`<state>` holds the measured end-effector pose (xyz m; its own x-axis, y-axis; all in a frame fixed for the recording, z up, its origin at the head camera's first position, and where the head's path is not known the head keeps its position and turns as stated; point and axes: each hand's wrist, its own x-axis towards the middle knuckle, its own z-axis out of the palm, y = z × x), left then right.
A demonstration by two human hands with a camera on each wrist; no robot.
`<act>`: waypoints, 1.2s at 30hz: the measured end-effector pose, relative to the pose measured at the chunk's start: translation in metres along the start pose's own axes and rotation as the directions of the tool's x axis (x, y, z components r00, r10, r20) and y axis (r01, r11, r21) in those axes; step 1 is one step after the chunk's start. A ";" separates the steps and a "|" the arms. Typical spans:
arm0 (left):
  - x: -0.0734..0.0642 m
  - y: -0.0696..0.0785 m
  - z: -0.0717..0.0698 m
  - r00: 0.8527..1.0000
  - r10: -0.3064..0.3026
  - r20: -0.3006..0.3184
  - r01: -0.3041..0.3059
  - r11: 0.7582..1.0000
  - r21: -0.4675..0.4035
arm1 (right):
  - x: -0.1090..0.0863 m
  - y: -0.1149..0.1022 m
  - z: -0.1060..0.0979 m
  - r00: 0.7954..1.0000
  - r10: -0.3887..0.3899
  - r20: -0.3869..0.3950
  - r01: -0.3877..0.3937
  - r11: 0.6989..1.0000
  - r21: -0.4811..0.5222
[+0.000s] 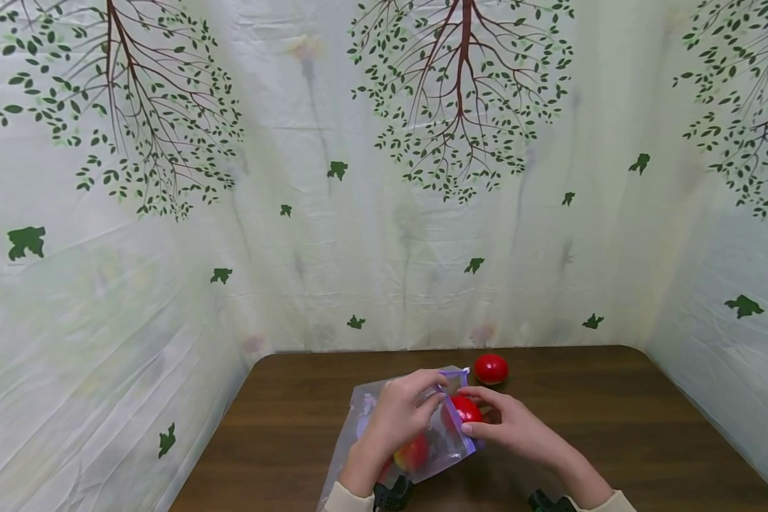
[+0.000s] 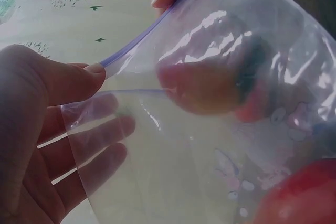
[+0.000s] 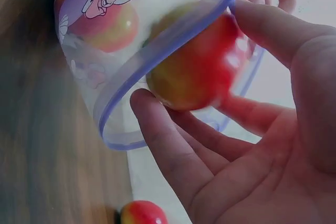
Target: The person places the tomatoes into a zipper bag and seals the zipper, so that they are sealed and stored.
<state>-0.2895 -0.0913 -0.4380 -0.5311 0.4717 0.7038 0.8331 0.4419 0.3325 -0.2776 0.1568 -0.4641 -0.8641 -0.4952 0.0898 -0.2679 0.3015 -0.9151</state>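
A clear zip bag (image 1: 444,444) with a purple zip edge and cartoon prints lies slanted over the table, its mouth facing right. My left hand (image 1: 404,407) pinches the zip edge between thumb and fingers; in the left wrist view the other fingers (image 2: 107,129) show through the plastic. At the mouth, my right hand (image 1: 512,421) holds a red-and-yellow apple (image 3: 197,61), partly inside the bag, with the thumb right at the purple rim. Another apple (image 1: 412,452) sits deeper in the bag. Behind the right hand, a shiny red apple (image 1: 490,369) rests on the table.
The brown wooden table (image 1: 614,412) has rounded far corners. A pale curtain (image 1: 409,284) printed with trees and green leaves hangs behind it and along both sides. Dark wrist cameras (image 1: 393,492) sit at both cuffs.
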 end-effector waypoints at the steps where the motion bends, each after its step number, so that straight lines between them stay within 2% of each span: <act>1: 0.000 0.000 0.000 1.000 0.000 -0.003 0.000 1.000 0.002 | 0.000 0.000 0.001 1.000 -0.007 0.013 0.007 1.000 0.009; 7: 0.001 0.000 0.001 1.000 0.022 -0.022 -0.021 0.999 0.026 | 0.000 0.000 0.005 0.993 -0.061 0.098 0.055 0.997 0.060; 10: 0.002 0.001 0.000 1.000 0.020 -0.022 -0.020 1.000 0.020 | 0.000 0.000 0.007 0.991 -0.053 0.123 0.044 0.996 0.077; 18: 0.002 0.002 0.000 1.000 0.001 -0.010 0.000 1.000 0.018 | 0.001 0.004 0.010 0.987 -0.055 0.150 0.041 0.995 0.096; 23: 0.002 0.003 0.000 1.000 0.008 -0.011 -0.008 1.000 -0.002 | 0.003 0.005 0.012 0.983 -0.057 0.175 0.037 0.992 0.117; 29: 0.001 0.002 0.001 1.000 0.014 -0.006 -0.014 1.000 -0.019 | 0.004 0.008 0.014 0.979 -0.047 0.200 0.031 0.996 0.083; 36: 0.000 0.003 0.001 0.999 -0.025 0.026 0.026 1.000 -0.005 | 0.003 0.014 0.016 0.967 -0.052 0.249 0.023 0.993 0.117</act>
<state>-0.2869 -0.0888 -0.4377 -0.5560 0.4800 0.6786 0.8200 0.4501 0.3535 -0.2776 0.1466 -0.4825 -0.7160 -0.6971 0.0368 -0.2364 0.1925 -0.9524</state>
